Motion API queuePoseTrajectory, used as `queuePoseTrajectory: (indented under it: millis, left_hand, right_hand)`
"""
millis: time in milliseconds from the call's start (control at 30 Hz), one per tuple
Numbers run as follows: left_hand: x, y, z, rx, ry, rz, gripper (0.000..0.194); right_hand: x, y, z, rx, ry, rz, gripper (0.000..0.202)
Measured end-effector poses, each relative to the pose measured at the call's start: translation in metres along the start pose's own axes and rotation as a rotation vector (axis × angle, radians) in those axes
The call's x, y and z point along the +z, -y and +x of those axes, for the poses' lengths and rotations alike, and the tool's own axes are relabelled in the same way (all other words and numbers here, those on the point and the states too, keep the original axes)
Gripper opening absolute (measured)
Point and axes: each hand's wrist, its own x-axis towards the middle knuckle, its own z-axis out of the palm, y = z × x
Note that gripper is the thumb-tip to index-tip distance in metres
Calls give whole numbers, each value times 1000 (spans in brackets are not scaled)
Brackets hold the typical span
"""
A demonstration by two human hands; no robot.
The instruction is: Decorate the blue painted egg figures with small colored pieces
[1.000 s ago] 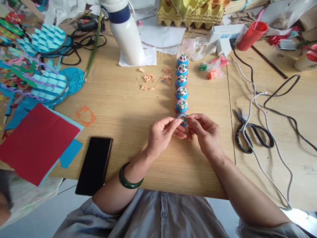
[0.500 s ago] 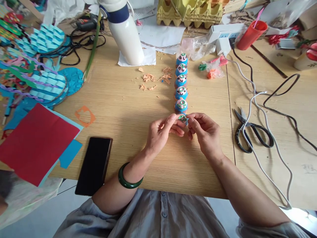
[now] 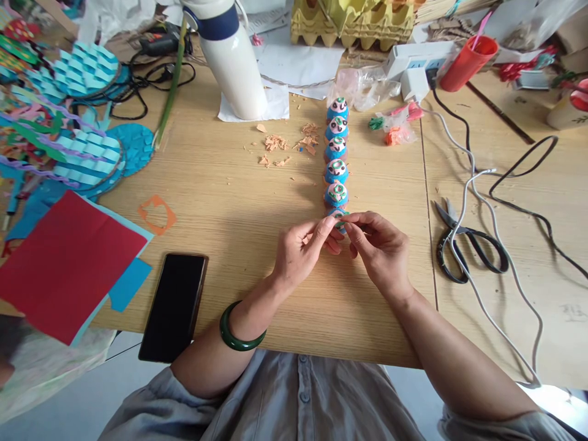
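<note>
A row of blue domed bumps (image 3: 336, 171), topped with pink discs and green and dark curls, runs from the middle of the table toward me. My left hand (image 3: 305, 244) is at the row's near end, thumb and forefinger pinched together. Just right of it my right hand (image 3: 379, 248) pinches too, its fingertips almost meeting the left ones. Both pinches sit over the nearest bump (image 3: 339, 215), which my fingers partly cover. Whatever lies between the fingertips is too small to make out.
Left of my arms lie a black phone (image 3: 173, 306) and red paper (image 3: 68, 263). Black scissors (image 3: 471, 239) and a white cable (image 3: 498, 239) lie at the right. A white bottle (image 3: 234, 67), orange scraps (image 3: 275, 143) and a yellow egg carton (image 3: 353, 24) are farther back.
My left fingertips have moved slightly right and down, closing the gap to the right ones. The right thumb and forefinger have shifted a little left over the nearest bump.
</note>
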Motion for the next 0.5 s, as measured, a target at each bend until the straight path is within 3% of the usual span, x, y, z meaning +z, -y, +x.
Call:
queuePoseTrajectory:
  millis: [500]
  left_hand:
    - [0,-3,-2,43,-7,90,44]
  right_hand:
    - [2,5,2,35,-8,-9,27]
